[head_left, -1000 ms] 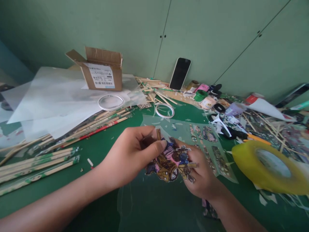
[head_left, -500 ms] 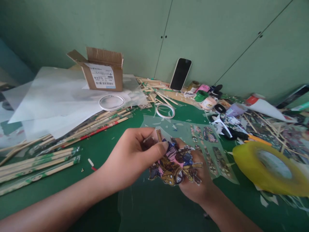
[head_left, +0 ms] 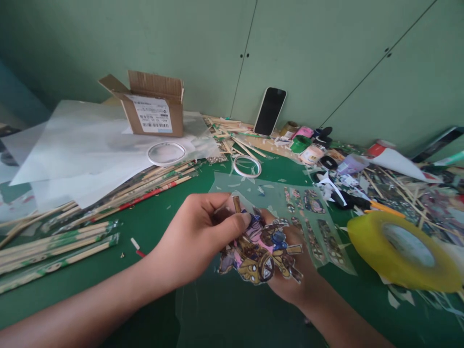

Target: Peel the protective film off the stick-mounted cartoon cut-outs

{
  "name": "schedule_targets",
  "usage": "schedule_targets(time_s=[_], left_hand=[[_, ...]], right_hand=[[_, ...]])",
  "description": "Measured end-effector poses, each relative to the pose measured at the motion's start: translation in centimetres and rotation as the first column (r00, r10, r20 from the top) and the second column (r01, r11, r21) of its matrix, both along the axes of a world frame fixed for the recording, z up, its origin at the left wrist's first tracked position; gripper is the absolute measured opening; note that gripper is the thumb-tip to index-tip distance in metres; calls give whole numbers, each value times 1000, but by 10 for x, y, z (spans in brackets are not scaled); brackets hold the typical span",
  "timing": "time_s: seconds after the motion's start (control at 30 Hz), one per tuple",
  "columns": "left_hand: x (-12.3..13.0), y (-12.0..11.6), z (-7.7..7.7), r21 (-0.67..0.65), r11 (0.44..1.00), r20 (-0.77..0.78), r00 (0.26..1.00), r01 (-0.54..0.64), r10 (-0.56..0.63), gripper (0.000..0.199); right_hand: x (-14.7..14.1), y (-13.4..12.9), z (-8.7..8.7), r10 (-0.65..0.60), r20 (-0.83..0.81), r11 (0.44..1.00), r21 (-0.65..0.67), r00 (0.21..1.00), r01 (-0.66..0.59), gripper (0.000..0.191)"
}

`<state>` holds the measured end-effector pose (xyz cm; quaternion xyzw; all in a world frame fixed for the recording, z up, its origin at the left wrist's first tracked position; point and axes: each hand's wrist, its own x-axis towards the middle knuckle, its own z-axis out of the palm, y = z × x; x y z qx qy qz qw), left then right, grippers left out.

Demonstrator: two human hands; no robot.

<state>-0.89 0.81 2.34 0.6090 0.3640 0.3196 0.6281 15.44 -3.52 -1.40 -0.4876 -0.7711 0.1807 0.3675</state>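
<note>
My left hand pinches a printed cartoon cutout between thumb and fingers. The cutout has a clear-edged, jagged outline with brown, pink and blue figures, perhaps several pieces overlapping. Behind it, my right hand is curled against the back and right side; most of its fingers are hidden. Under and beyond the hands lies a translucent sheet. More printed cutouts lie on its right part.
A yellow tape roll lies at right, near orange-handled scissors. Wrapped chopsticks lie at left. An open cardboard box stands on white sheets. A phone leans on the wall. Thin tape rings and paper scraps are scattered about.
The cutout has tilted slightly, its lower edge moving a little down and left. Both hands keep nearly the same position, and the whole view has shifted very slightly.
</note>
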Motion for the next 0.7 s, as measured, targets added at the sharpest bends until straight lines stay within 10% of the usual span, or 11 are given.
schedule_targets(time_s=[0.7], left_hand=[[-4, 1, 5, 106, 994, -39, 999, 34, -30, 22]], right_hand=[[8, 3, 10, 169, -479, 900, -281, 861, -334, 32]])
